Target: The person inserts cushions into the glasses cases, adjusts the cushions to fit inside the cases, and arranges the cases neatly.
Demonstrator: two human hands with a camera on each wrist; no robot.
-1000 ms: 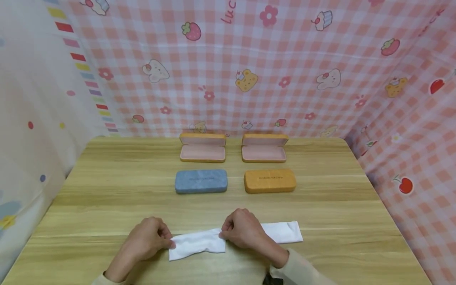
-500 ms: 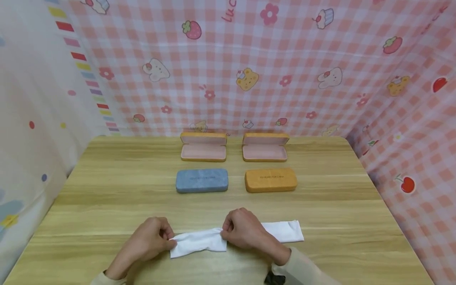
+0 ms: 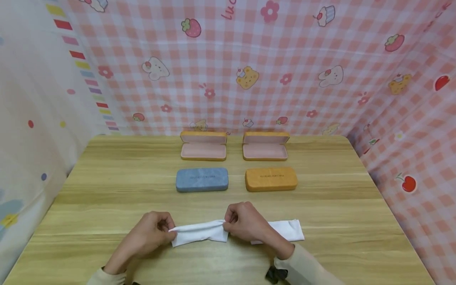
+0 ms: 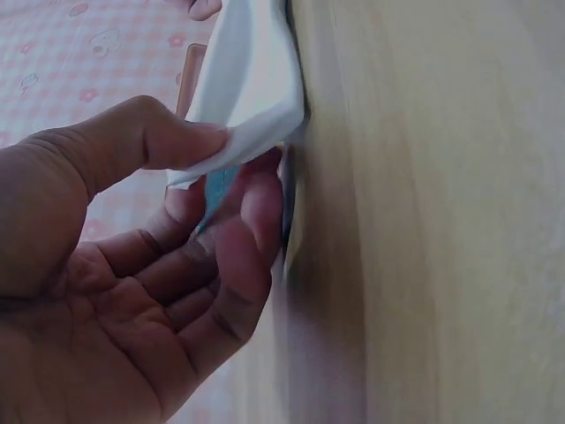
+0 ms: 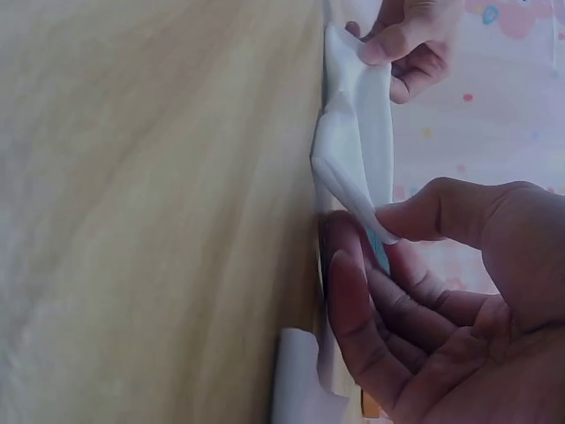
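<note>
A folded strip of white cloth point(image 3: 200, 232) is stretched between both hands over the near part of the table. My left hand point(image 3: 150, 234) pinches its left end, thumb on top, as the left wrist view also shows. The opposite end is pinched by my right hand point(image 3: 246, 222). The cloth's far edge is raised and its near edge droops with a small wrinkle. In the right wrist view the held cloth point(image 5: 353, 132) stands up along the tabletop. A second folded white cloth point(image 3: 289, 230) lies flat to the right, partly hidden behind the right wrist.
Beyond the hands lie a closed blue glasses case point(image 3: 202, 180) and a closed yellow one point(image 3: 271, 179). Behind them, two yellow glasses cases, left point(image 3: 204, 151) and right point(image 3: 265, 151), have lids raised and pink linings showing. A patterned curtain point(image 3: 221, 79) borders the table's back.
Both hands have lifted the cloth's far edge and shifted it slightly away from the body, toward the cases. More of the second cloth shows beside the right wrist.
</note>
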